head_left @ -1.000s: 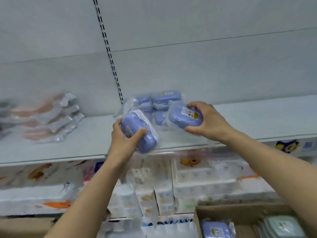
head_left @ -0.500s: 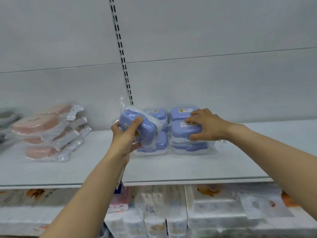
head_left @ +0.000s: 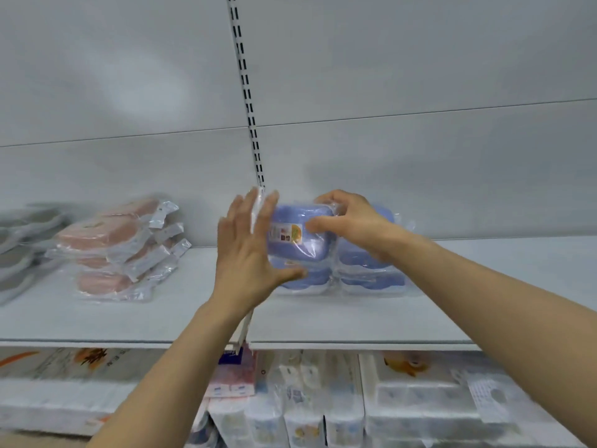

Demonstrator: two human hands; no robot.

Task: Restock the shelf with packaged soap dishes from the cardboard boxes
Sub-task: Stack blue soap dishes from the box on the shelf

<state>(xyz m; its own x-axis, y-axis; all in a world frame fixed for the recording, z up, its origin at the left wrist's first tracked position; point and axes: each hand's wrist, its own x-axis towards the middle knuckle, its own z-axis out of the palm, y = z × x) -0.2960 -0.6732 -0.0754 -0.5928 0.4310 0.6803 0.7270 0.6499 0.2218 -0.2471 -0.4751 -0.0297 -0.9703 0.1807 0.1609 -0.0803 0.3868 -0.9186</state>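
Resting atop the blue stack on the white metal shelf (head_left: 323, 321), the blue plastic soap dish in crinkly clear wrap (head_left: 298, 236) looks light, rigid and slippery, best held by its sides: right hand (head_left: 350, 221) grips it, left hand (head_left: 250, 250) flat against it

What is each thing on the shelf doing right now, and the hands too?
Left hand: fingers straight, flat against the top blue soap dish.
Right hand: fingers curled round that dish.
Top blue soap dish: wrapped, on the blue stack.
Blue stack: standing on the shelf.
Pink packs: piled, untouched.
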